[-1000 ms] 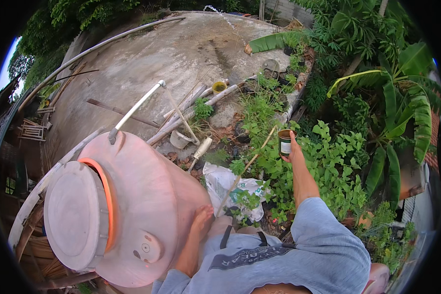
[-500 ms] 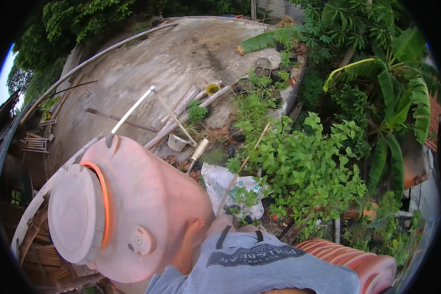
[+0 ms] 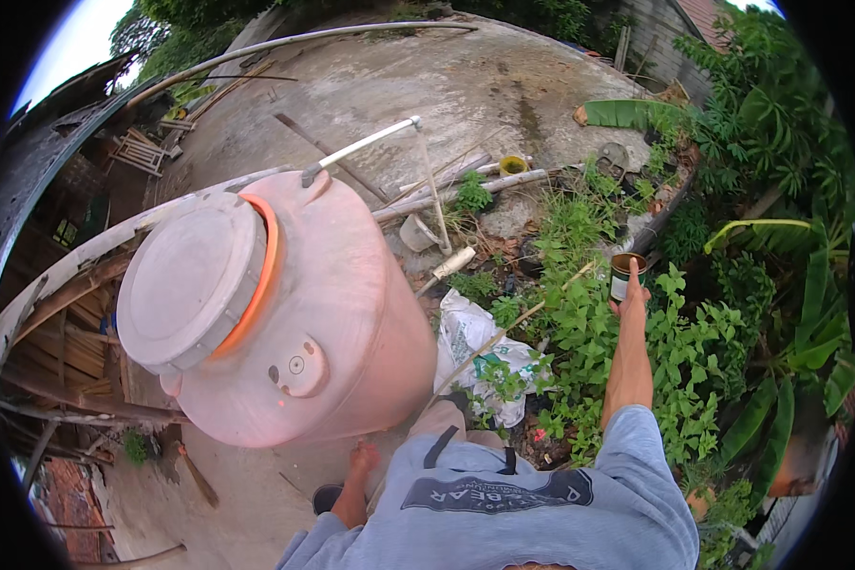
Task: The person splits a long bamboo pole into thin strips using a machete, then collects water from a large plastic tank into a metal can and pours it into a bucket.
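My right hand (image 3: 629,296) is stretched out over the green bushes, its fingers closed around an open-topped can (image 3: 624,273). The can is dark green with a pale label, and its inside looks brown. My left hand (image 3: 363,458) hangs low by my side, just below the near edge of a large faded-pink plastic water tank (image 3: 351,285). Its fingers are small and foreshortened, so their shape is unclear. The tank has a round grey lid (image 3: 195,280) with an orange ring under it.
A white pipe (image 3: 370,142) rises from the tank. Leafy plants (image 3: 579,332) and a white sack (image 3: 489,347) lie ahead on my right. A long stick (image 3: 503,332) slants past the sack. Beyond are a white bucket (image 3: 416,233), a yellow container (image 3: 513,164) and a concrete yard (image 3: 370,76).
My right arm has come into view, reaching out with the can. My left hand has dropped away from in front of the tank. The view has turned left, shifting the scene rightward.
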Demonstrator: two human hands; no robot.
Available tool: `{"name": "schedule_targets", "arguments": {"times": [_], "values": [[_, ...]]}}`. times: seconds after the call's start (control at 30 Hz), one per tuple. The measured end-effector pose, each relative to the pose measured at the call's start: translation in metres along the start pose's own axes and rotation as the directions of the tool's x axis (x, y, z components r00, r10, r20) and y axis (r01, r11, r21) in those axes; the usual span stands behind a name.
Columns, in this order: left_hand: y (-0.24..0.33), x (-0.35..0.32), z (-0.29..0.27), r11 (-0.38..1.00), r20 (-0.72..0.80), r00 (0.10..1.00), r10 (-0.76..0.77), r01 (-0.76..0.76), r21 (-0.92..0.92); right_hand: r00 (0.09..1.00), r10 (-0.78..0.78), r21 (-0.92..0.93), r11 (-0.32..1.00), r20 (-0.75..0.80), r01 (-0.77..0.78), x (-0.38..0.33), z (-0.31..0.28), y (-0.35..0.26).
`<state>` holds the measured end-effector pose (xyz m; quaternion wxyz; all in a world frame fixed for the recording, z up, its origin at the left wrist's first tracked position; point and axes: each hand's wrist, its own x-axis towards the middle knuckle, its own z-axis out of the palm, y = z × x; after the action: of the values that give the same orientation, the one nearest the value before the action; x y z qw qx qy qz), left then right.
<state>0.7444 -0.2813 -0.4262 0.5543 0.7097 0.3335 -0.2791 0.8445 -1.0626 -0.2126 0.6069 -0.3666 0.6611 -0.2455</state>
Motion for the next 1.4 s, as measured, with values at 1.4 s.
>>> {"name": "schedule_targets", "arguments": {"times": [1.4], "values": [[-0.167, -0.136, -0.045, 0.812, -0.643, 0.668, -0.374, 0.571, 0.121, 0.763, -0.196, -0.761, 0.101, 0.617, 0.641, -0.148, 0.113, 0.276]]}}
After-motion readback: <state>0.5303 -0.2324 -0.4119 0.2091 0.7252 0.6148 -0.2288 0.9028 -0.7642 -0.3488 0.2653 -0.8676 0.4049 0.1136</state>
